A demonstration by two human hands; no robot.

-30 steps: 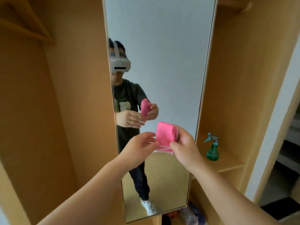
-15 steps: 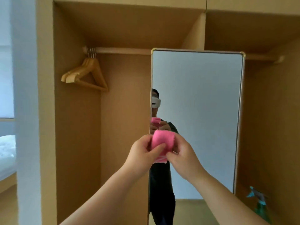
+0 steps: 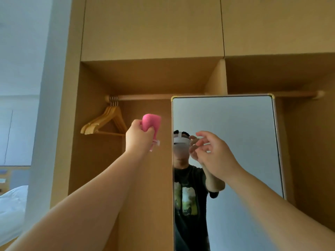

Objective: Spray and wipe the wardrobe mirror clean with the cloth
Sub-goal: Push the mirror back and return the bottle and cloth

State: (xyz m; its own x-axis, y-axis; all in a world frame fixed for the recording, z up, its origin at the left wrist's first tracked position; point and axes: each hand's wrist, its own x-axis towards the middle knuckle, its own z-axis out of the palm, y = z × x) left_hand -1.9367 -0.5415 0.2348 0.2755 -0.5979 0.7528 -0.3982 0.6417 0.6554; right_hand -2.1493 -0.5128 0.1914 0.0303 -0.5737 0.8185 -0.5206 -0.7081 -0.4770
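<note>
**Q:** Foreground: what do your hands hold?

**A:** Your left hand [image 3: 138, 137] is raised, its fingers curled round the pink cloth [image 3: 152, 122]. The cloth is bunched and stands out above your fist, just left of the mirror [image 3: 235, 127] and in front of the wardrobe [image 3: 94, 160] panel. Your right hand [image 3: 215, 154] holds nothing; its fingers are loosely spread and lifted before the glass.

**Q:** Does the right hand touch the glass?

**A:** That cannot be told. Its reflected fingers lie just beside your own.

**Q:** Middle ground?

**A:** The mirror is tall with a thin gold-coloured frame, and it stands upright inside the wardrobe. It reflects you in a dark printed T-shirt [image 3: 188, 196] and a white headset [image 3: 180, 142], against a pale wall.

**Q:** Background?

**A:** A wooden rail [image 3: 154, 96] runs behind the mirror's top edge. Wooden hangers [image 3: 105, 122] hang near its left end, left of the cloth. Above are closed cabinet doors [image 3: 152, 28]. At far left lies a bed [image 3: 10, 205] with white bedding.
</note>
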